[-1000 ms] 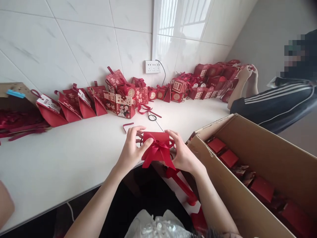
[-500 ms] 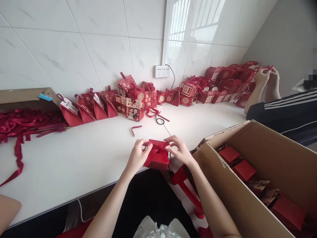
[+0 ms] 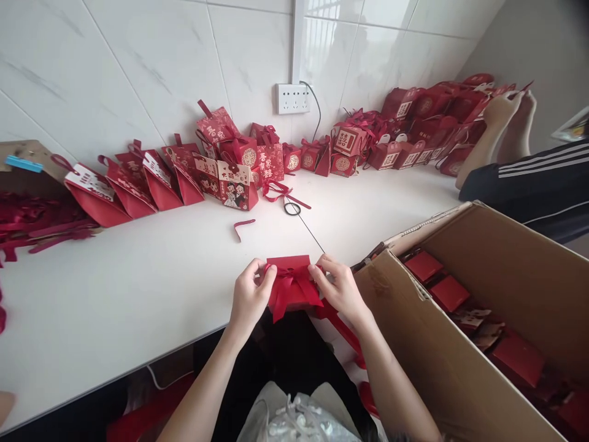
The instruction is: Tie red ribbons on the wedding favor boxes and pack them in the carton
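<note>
If one side of the red ribbon bow (image 3: 289, 285) is pulled harder than the other, the knot could slide off-centre or a loop could slip through and undo it. Too strong a tug might also crease the walls of the red gift box (image 3: 289, 262) underneath. The box sits right at the front edge of the white surface (image 3: 138, 294), over the lap — if the fingers lose the ribbon, it could tip or drop. Whether anything supports its underside cannot be told from here.

The left hand (image 3: 252, 291) pinches the bow's left side between thumb and forefinger, with almost no gap between the tips. The right hand (image 3: 341, 287) mirrors it on the other side, thumb and forefinger brought together, its remaining fingers loosely bent. Both grasp ribbon at the box's upper corners; contact with the box itself is hard to make out. The bow's tails hang down the front between them — the left one reaching lower.
</note>
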`<control>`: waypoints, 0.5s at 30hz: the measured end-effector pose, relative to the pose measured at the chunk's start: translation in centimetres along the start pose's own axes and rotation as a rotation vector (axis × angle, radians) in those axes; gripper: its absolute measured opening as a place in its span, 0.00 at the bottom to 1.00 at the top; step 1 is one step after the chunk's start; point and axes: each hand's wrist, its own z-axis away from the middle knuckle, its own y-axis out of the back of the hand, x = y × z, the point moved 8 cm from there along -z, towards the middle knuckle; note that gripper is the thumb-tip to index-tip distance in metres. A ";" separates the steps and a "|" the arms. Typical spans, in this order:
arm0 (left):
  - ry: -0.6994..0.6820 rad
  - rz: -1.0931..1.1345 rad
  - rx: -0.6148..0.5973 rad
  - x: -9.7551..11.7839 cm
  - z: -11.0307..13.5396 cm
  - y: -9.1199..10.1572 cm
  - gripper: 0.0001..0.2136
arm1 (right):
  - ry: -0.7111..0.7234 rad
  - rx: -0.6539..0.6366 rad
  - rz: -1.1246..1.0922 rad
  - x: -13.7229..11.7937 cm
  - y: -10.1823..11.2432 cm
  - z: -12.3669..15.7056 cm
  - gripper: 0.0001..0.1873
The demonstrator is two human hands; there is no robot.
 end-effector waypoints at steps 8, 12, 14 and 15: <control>-0.036 0.123 0.149 -0.8 0.0 -0.1 0.14 | -0.374 0.024 -0.576 3.6 -2.7 -0.1 0.24; -0.054 0.168 0.159 -1.0 -0.1 -0.3 0.13 | -0.386 0.048 -0.636 4.7 -3.2 -0.3 0.22; -0.057 0.188 0.176 -1.2 0.0 -0.4 0.13 | -0.385 0.075 -0.653 5.0 -3.3 -0.2 0.21; -0.057 0.198 0.186 -1.3 0.1 -0.4 0.13 | -0.383 0.092 -0.658 5.0 -3.4 0.0 0.21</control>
